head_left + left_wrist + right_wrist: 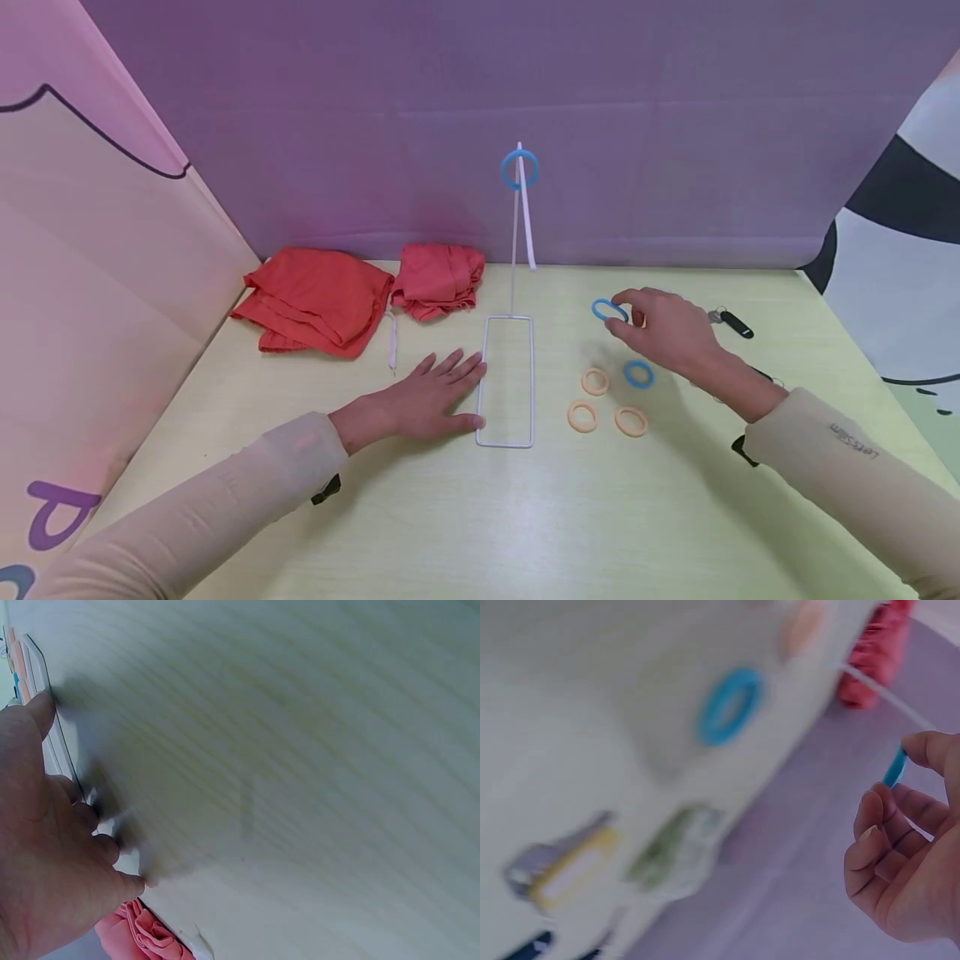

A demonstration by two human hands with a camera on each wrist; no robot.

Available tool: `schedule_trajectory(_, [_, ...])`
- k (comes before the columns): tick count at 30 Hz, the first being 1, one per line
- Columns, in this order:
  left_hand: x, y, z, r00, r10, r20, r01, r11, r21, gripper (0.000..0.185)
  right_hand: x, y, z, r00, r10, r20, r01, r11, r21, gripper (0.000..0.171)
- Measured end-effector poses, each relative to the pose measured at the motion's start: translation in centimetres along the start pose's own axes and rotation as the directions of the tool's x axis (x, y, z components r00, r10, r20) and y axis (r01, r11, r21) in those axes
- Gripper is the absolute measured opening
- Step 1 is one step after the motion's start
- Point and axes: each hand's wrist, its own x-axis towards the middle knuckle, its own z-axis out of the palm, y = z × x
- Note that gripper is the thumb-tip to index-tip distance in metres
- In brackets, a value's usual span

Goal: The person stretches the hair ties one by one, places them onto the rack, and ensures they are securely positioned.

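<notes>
Pinching blue ring (598, 315), right hand (667, 327); left hand (433, 400) touching stand (532, 379).

A white stand (513, 275) obstructs; the table's (480, 517) front gives room

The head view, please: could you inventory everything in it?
Wire stand: 1, white, centre
Rings: 3, blue, stand, table, held
More rings: 3, orange, table
Cloths: 2, red, back left
Strip: 1, white, by cloths
Keyring: 1, black, right
Obscured item: 1, dark, near keyring
Table: 1, pale, below
Backdrop: 1, purple, behind
Panels: 2, multicoloured, sides
Sleeves: 2, beige, forearms
Wrist gear: 2, black, cuffs
Left grip: 1, at stand's base
Right grip: 1, pinching ring
</notes>
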Motion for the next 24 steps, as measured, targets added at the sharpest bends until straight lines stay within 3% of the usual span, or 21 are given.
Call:
schedule_trajectory(3, [0.0, 0.0, 0.0, 1.0, 0.008, -0.007, -0.008, 1.0, 0.007, 0.088, -0.6, -1.8, -1.5, 0.992, -0.067, -0.104, 0.069, 0.997, 0.018, 0.03])
schedule_trajectory(6, [0.0, -0.1, 0.0, 1.0, 0.011, -0.012, -0.011, 1.0, 0.012, 0.088, -1.3, -3.6, -2.9, 0.965, -0.154, -0.212, 0.163, 0.986, 0.029, 0.027])
schedule_trajectory(8, [0.0, -0.1, 0.0, 1.0, 0.014, -0.012, -0.014, 1.0, 0.014, 0.088, -1.9, -4.8, -3.9, 0.936, -0.215, -0.279, 0.232, 0.972, 0.027, 0.027])
schedule_trajectory(11, [0.0, -0.1, 0.0, 1.0, 0.01, -0.006, -0.01, 1.0, 0.021, 0.088, -2.8, -6.4, -5.0, 0.873, -0.312, -0.374, 0.34, 0.94, 0.011, 0.029])
schedule_trajectory(15, [0.1, -0.1, 0.0, 1.0, 0.004, 0.001, -0.004, 1.0, 0.027, 0.088, -4.0, -8.5, -6.3, 0.76, -0.442, -0.476, 0.493, 0.87, -0.021, 0.031])
schedule_trajectory(18, [0.2, -0.1, 0.0, 1.0, 0.005, 0.008, -0.005, 1.0, 0.026, 0.089, -4.9, -10.1, -7.3, 0.659, -0.53, -0.533, 0.59, 0.804, -0.071, 0.03])
schedule_trajectory(24, [0.2, -0.1, 0.1, 1.0, 0.002, 0.018, -0.003, 1.0, 0.031, 0.089, -6.0, -13.0, -8.8, 0.451, -0.617, -0.645, 0.662, 0.716, -0.222, 0.034])
